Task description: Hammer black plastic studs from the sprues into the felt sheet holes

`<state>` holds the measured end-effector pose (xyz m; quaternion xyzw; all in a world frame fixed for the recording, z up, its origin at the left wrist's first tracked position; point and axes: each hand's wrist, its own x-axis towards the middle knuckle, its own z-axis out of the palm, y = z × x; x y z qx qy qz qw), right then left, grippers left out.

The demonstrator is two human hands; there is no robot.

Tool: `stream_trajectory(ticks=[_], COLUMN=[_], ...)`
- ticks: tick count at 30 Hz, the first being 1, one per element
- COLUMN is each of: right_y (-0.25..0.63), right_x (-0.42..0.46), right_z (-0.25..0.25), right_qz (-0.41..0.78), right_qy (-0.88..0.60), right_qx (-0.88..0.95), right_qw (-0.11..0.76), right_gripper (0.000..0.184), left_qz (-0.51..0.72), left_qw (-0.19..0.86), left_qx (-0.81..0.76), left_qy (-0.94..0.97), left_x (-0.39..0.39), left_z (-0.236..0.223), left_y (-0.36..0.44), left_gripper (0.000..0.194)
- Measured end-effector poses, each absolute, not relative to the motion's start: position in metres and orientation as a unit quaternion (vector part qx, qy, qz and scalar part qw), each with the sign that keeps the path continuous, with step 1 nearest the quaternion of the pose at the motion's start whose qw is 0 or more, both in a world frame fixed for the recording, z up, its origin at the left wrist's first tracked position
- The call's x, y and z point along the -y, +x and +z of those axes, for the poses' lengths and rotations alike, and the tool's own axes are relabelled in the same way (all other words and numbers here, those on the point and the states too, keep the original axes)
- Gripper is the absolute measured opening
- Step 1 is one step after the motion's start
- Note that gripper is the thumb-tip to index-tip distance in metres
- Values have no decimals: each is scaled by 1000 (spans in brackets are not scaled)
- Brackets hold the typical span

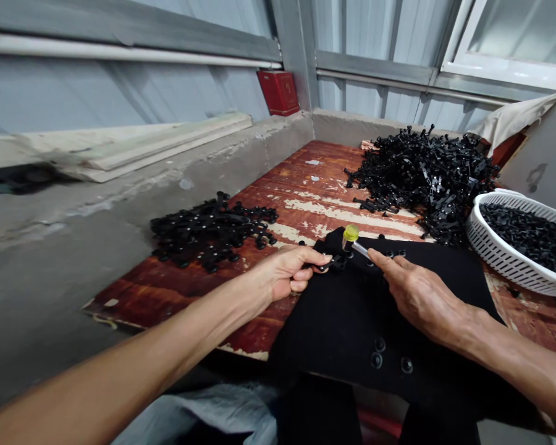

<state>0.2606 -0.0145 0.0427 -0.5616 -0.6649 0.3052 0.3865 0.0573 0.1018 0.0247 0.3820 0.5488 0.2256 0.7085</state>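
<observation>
My left hand (296, 270) pinches one end of a small black linked part (336, 262) with round knobs, low over a black cloth (338, 321). In my right hand (421, 293) is the metal handle of a small hammer (351, 233) with a yellow-green cap on its head. The hammer head is at the far end of the black part; whether they touch, I cannot tell. Several small black round pieces (377, 360) lie loose on the cloth. Left of my left hand is a pile of similar black linked parts (208, 232).
A larger heap of black parts (426, 173) covers the back right of the worn red-brown table (306, 170). A white slotted basket (505, 259) of small black pieces stands at the right. Along the left runs a concrete ledge with boards (167, 145); a red box (280, 93) sits in the corner.
</observation>
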Motion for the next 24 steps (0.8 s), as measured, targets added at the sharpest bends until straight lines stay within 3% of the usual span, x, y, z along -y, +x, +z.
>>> stream_trajectory(ticks=[5,8,24], right_y=[263,264,264], right_x=[16,15,17], right_z=[44,42,41], right_qz=[131,86,74], right_qy=[-563,-560,-571], right_qx=[776,808,805], right_qw=[253,163,144], right_gripper=[65,64,59], left_qz=[232,232,244], left_qw=[702,697,666], left_qx=[-556,-560,-573], left_qy=[380,382,409], left_x=[-102,-101,-94], left_z=[23,24,27], left_y=[58,58,60], left_gripper=[25,23,23])
